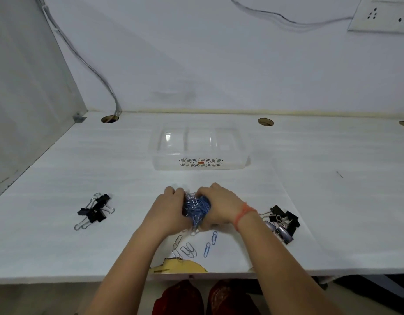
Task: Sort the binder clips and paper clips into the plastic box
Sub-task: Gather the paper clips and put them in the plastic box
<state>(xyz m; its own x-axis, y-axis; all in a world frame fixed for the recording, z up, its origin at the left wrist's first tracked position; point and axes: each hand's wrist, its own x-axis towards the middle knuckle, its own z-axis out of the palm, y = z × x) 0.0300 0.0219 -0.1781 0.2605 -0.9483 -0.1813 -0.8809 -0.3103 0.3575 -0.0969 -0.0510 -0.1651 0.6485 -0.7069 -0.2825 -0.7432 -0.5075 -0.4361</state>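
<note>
Both hands, the left hand (168, 209) and right hand (219, 206), are cupping closed around a heap of blue paper clips (196, 206) on the white desk (60, 178), short of the clear plastic box (198, 163); light, slippery and loose, they likely need scooping from underneath.

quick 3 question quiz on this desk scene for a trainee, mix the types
1. True or false: the plastic box already holds clips.
2. What do both hands, left and right, hold? A) binder clips B) a bunch of paper clips C) the box
3. How many separate piles of black binder clips lie on the desk?

Key: 1 false, it looks empty. 2 B. 3 two, a left pile and a right pile.
</note>
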